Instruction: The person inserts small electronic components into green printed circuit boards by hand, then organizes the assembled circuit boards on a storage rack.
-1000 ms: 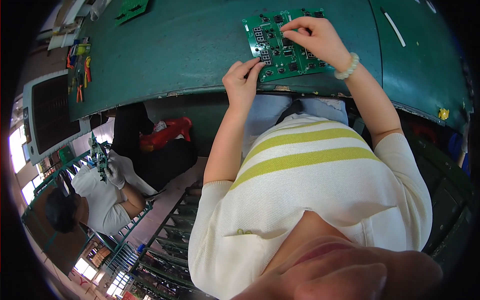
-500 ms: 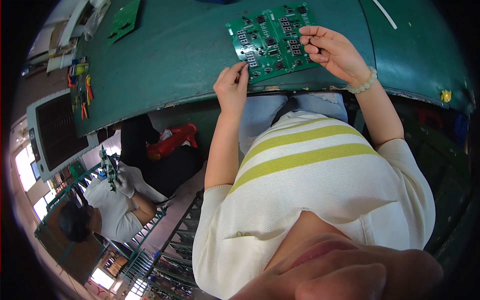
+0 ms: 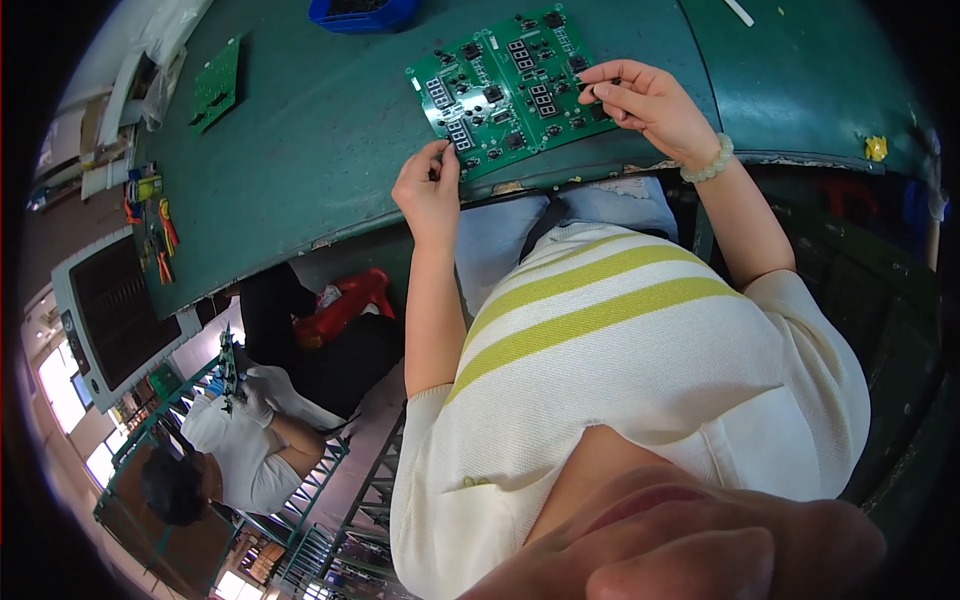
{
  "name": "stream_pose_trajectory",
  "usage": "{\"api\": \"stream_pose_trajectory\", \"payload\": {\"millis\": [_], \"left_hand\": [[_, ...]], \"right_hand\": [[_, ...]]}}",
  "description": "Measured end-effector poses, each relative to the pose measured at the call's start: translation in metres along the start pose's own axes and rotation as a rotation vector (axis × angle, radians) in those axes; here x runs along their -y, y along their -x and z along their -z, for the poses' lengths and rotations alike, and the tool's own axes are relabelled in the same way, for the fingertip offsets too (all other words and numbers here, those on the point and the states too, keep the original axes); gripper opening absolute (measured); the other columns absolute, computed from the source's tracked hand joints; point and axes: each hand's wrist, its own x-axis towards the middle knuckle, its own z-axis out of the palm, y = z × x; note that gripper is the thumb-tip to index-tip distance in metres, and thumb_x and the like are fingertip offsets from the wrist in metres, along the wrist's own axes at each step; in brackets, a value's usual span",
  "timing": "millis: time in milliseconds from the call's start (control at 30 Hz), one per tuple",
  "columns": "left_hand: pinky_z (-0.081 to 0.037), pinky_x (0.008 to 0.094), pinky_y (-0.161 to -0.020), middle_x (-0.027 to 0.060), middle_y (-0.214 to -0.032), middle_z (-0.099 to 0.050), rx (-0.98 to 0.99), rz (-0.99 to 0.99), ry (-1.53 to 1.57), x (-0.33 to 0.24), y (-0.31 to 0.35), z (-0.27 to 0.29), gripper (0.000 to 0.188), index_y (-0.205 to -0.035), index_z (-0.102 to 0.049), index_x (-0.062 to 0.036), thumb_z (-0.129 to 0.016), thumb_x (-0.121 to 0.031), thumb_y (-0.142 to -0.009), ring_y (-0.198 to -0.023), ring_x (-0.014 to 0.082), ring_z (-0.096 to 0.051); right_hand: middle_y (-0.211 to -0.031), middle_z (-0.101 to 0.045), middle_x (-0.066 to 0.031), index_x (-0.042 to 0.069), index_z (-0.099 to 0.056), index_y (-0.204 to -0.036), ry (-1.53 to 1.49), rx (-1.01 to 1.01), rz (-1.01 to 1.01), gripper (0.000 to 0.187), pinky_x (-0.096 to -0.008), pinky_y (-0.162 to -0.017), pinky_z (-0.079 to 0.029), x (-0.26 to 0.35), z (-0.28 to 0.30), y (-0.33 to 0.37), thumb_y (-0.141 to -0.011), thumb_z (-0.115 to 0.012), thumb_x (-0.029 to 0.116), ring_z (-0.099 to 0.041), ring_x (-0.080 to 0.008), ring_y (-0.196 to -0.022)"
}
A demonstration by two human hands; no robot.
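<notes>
A green circuit board panel (image 3: pixel 483 130) lies at the table's near edge, carrying four-digit displays and many small black parts. At its near left corner is my left hand (image 3: pixel 428 190), fingers curled and thumb against the index finger. The fingertips touch or nearly touch the board's edge; dark bits show between the fingers, too small to name. My right hand (image 3: pixel 655 108), with a pale bead bracelet (image 3: pixel 712 163) on its wrist, is closed in a pinch over the board's right edge. A small black component (image 3: pixel 588 92) appears between its fingertips.
Beyond the board stands a blue tray (image 3: pixel 375 20) of dark parts. Another green board (image 3: pixel 215 88) lies far left, near pliers (image 3: pixel 167 225). A white strip (image 3: pixel 738 11) and yellow lump (image 3: pixel 876 148) lie right. A gloved co-worker (image 3: pixel 245 470) sits left, holding a board.
The view has shifted, bringing more of the blue tray in. My right fingertips have moved from beside the displays toward the board's right edge. My left hand remains at the near left corner.
</notes>
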Motion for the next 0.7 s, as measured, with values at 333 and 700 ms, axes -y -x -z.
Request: {"api": "stream_pose_trajectory", "payload": {"millis": [333, 700], "left_hand": [[-0.039, 0.0270, -0.049, 0.0081, -0.058, -0.050, -0.008, -0.076, -0.095, -0.002, 0.002, 0.003, 0.009, -0.083, -0.066, -0.0006, -0.066, -0.005, -0.075, -0.051, 0.0143, -0.046], [-0.030, 0.0209, -0.045, 0.0076, -0.074, -0.052, 0.093, 0.851, 1.243, 0.000, -0.002, 0.032, 0.033, -0.114, -0.047, 0.0092, -0.044, -0.011, -0.089, -0.057, 0.0106, -0.041]], "right_hand": [[-0.073, -0.055, -0.0057, 0.006, -0.065, -0.083, 0.889, -0.168, 0.376, 0.012, -0.0277, -0.055, -0.042, -0.016, -0.015, -0.002, -0.076, -0.066, 0.016, -0.051, -0.0168, -0.059], [-0.069, -0.055, -0.0074, 0.006, -0.066, -0.086, 1.038, -0.097, 0.260, 0.014, -0.0309, -0.054, -0.042, -0.009, -0.011, -0.001, -0.076, -0.065, 0.015, -0.054, -0.0205, -0.059]]}}
